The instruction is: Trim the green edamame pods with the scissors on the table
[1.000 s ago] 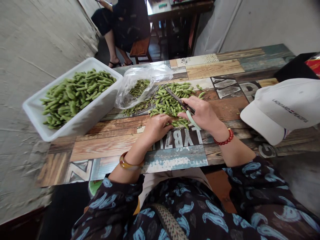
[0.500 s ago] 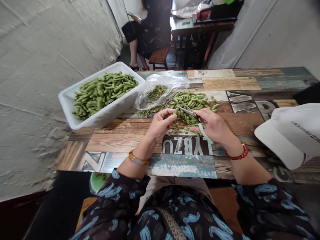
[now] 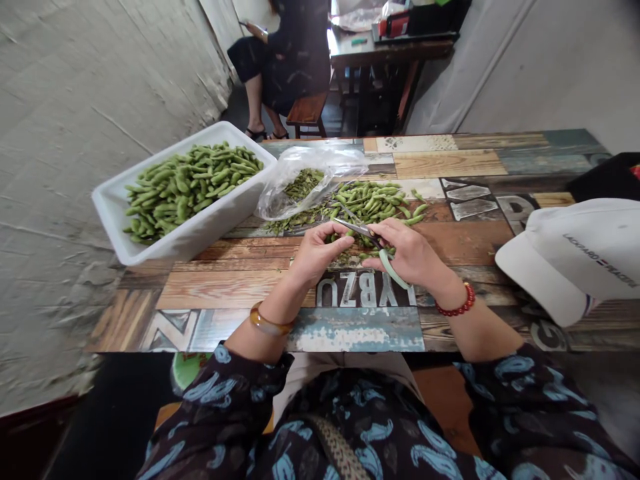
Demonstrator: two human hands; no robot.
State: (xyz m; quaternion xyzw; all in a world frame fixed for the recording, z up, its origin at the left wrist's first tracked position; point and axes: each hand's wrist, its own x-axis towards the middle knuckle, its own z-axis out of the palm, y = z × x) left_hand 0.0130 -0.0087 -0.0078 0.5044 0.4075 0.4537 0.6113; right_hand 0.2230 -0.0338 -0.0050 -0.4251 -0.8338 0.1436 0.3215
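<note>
Since the scissors (image 3: 359, 230) sit open right by the left hand (image 3: 320, 252), one slip could nick those fingers, pinched on a mostly hidden pod (image 3: 335, 236). Right hand's (image 3: 403, 250) clamped round the handles (image 3: 393, 269); pod pile (image 3: 373, 200) just beyond, on the tabletop (image 3: 355, 327).

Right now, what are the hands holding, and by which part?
Right hand: scissors, by the handle. Left hand: apparently a green pod; which part is unclear.

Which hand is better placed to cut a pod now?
Probably the right hand: it holds the scissors, pointing toward the left hand, which is near the pod pile.
</note>
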